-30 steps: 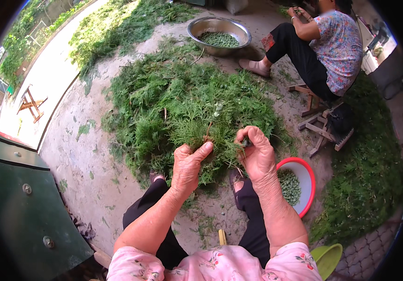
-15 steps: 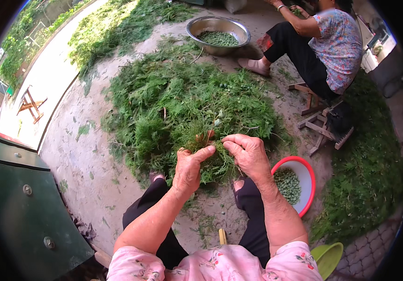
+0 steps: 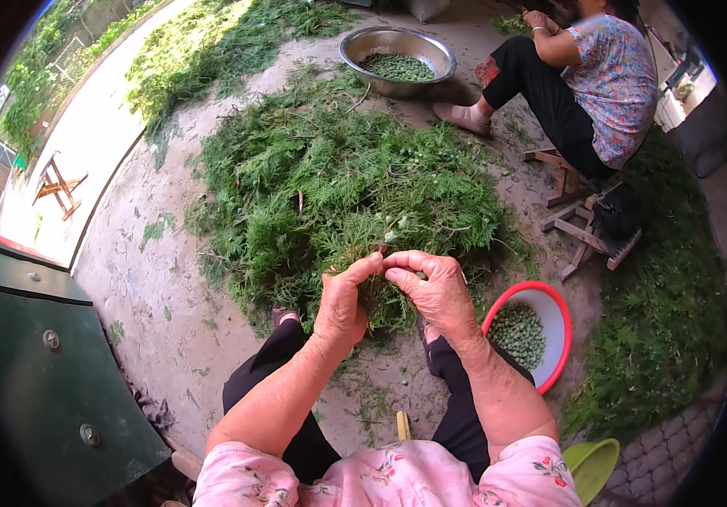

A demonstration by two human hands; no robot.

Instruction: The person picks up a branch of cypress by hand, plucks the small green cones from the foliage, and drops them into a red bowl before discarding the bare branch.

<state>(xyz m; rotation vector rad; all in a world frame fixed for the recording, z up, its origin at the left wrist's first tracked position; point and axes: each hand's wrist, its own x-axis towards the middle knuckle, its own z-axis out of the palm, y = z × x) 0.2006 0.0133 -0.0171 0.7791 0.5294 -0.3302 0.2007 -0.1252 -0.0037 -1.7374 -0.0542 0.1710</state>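
Observation:
My left hand is closed on a leafy evergreen sprig, its thumb and fingertips pinched together above the heap. Against those fingertips, my right hand makes a pinch too; whatever lies in it is hidden by the fingers. Both hands are over the near edge of a large heap of green evergreen branches, where a few pale green cones show. Beside my right forearm stands a white bowl with a red rim, partly filled with small pale green cones.
Beyond the heap is a wide metal basin of green cones. A person sits at the far right on a low wooden stool, near another wooden stool. More branches lie along the right. A dark green panel stands left.
My hands have come together, the right moving left until its fingertips meet the left's. The other person's hands have lowered, with greenery now showing beside them.

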